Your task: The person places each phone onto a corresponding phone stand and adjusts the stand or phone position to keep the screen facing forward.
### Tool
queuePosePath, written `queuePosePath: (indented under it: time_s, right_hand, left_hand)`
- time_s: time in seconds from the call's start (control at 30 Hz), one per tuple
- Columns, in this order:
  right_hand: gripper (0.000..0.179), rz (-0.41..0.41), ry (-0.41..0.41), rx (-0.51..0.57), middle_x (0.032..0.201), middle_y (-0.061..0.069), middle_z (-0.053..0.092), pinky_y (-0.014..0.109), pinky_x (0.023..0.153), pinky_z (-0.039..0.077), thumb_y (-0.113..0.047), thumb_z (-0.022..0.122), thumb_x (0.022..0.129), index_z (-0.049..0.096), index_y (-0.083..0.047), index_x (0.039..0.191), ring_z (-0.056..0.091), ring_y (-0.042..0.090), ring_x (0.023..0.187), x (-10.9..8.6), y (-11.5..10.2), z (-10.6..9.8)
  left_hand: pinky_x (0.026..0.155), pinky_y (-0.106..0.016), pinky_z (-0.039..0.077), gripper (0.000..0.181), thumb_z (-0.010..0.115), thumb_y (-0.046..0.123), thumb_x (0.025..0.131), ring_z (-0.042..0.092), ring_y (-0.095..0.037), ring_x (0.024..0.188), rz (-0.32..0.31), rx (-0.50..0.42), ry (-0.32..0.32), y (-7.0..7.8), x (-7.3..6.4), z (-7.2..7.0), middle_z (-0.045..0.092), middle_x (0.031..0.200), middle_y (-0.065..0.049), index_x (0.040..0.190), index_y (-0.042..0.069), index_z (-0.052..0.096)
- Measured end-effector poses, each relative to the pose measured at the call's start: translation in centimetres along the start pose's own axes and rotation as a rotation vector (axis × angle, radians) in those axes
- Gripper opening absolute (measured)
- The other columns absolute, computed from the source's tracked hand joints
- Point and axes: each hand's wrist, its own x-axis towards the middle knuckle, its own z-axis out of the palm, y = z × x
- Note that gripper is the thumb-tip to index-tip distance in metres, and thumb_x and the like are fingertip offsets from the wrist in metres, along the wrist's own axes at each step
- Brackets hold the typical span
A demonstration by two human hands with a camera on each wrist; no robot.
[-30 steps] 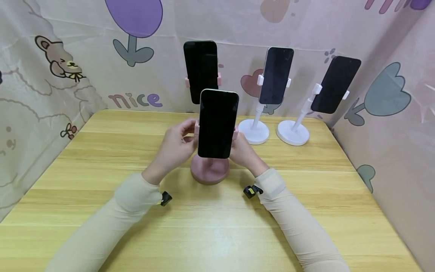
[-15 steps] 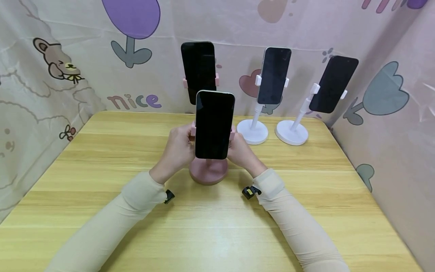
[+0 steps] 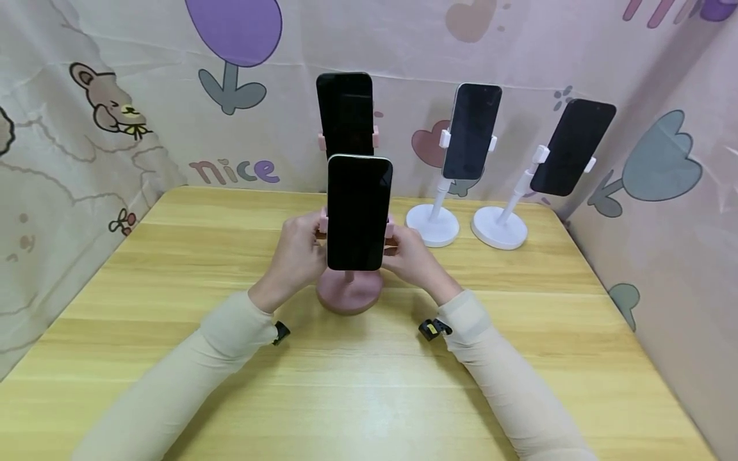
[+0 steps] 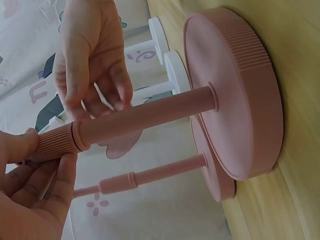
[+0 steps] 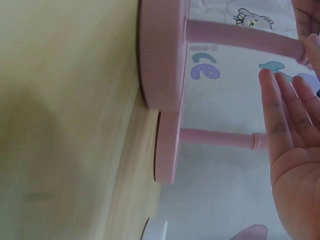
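Note:
A black phone [image 3: 359,214] sits upright in the clamp of a pink phone stand, whose round base [image 3: 348,298] is on the table. My left hand [image 3: 296,253] is behind the phone at its left. In the left wrist view its thumb and fingers pinch the ribbed collar [image 4: 52,142] at the top of the pink pole [image 4: 150,117]. At the other side is my right hand [image 3: 412,259], partly hidden by the phone. Its fingers [image 5: 274,110] are fairly straight and hold nothing, close beside the pole.
Directly behind stands a second pink stand with a black phone [image 3: 346,109]. Two white stands with phones, their bases [image 3: 432,225] near the table's back edge, are to the right. Patterned cloth [image 3: 259,128] hangs behind and beside the wooden table [image 3: 357,390].
My left fingers have closed in behind the phone. My right hand has loosened and drawn slightly away from the stand. The front phone appears further left against the one behind.

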Motion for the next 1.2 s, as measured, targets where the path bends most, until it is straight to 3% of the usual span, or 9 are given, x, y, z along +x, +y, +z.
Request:
queuePosePath:
  time_s: [0.13,0.37,0.57,0.67,0.9,1.1,1.2]
  right_hand:
    - [0.025,0.036,-0.014,0.046,0.116,0.023,0.076,0.036,0.094,0.066,0.005,0.078,0.094,0.071,0.007,0.118,0.077,0.037,0.108,-0.6,0.1,-0.6]
    - [0.031,0.082,-0.041,0.085,0.118,0.019,0.077,0.035,0.094,0.065,-0.009,0.081,0.096,0.072,0.0,0.125,0.076,0.027,0.108,-1.3,0.4,-1.5]
    - [0.033,0.088,-0.037,0.084,0.121,0.022,0.076,0.036,0.095,0.065,-0.01,0.082,0.096,0.072,-0.001,0.126,0.076,0.027,0.109,-1.9,0.4,-2.3]
    - [0.033,0.087,-0.036,0.066,0.12,0.02,0.077,0.035,0.095,0.065,-0.012,0.082,0.096,0.072,-0.003,0.127,0.076,0.026,0.109,-2.3,0.3,-2.7]
    - [0.033,0.115,-0.04,0.026,0.121,0.021,0.076,0.028,0.095,0.064,-0.017,0.082,0.097,0.072,-0.008,0.128,0.076,0.024,0.111,-3.2,0.3,-3.5]
    - [0.035,0.152,-0.036,0.012,0.124,0.022,0.075,0.03,0.097,0.064,-0.017,0.081,0.098,0.071,-0.007,0.129,0.075,0.026,0.113,-3.8,0.8,-4.2]
    - [0.035,0.16,-0.031,0.0,0.123,0.018,0.076,0.029,0.097,0.064,-0.017,0.082,0.098,0.071,-0.008,0.13,0.075,0.025,0.112,-4.0,1.1,-4.5]
  left_hand:
    - [0.082,-0.051,0.067,0.009,0.068,-0.01,0.093,0.08,-0.036,0.09,0.013,0.01,0.007,-0.2,-0.2,-0.7,0.08,0.096,-0.019,0.091,-0.002,0.073]
    - [0.073,-0.049,0.067,0.014,0.061,-0.015,0.085,0.079,-0.033,0.08,0.051,0.081,0.066,-1.4,-0.8,-2.1,0.077,0.086,-0.019,0.087,-0.004,0.07]
    - [0.073,-0.02,0.058,0.012,0.064,-0.013,0.088,0.078,-0.032,0.078,0.046,0.125,0.106,-2.5,-1.2,-3.4,0.077,0.085,-0.019,0.088,-0.005,0.072]
    - [0.071,-0.012,0.051,0.014,0.062,-0.014,0.087,0.076,-0.032,0.075,0.031,0.148,0.124,-3.1,-1.2,-4.1,0.076,0.083,-0.019,0.089,-0.006,0.073]
    - [0.056,-0.015,0.035,0.021,0.056,-0.011,0.093,0.048,-0.015,0.059,0.039,0.221,0.175,-4.6,-1.0,-5.5,0.057,0.063,-0.013,0.076,-0.001,0.063]
    - [0.056,-0.015,0.033,0.019,0.055,-0.015,0.086,0.044,-0.005,0.06,-0.015,0.226,0.192,-6.1,-0.5,-7.0,0.059,0.064,-0.015,0.076,-0.001,0.063]
    - [0.057,-0.016,0.032,0.022,0.056,-0.011,0.09,0.042,-0.004,0.06,-0.025,0.246,0.196,-6.7,-0.2,-7.8,0.057,0.064,-0.014,0.071,0.001,0.057]
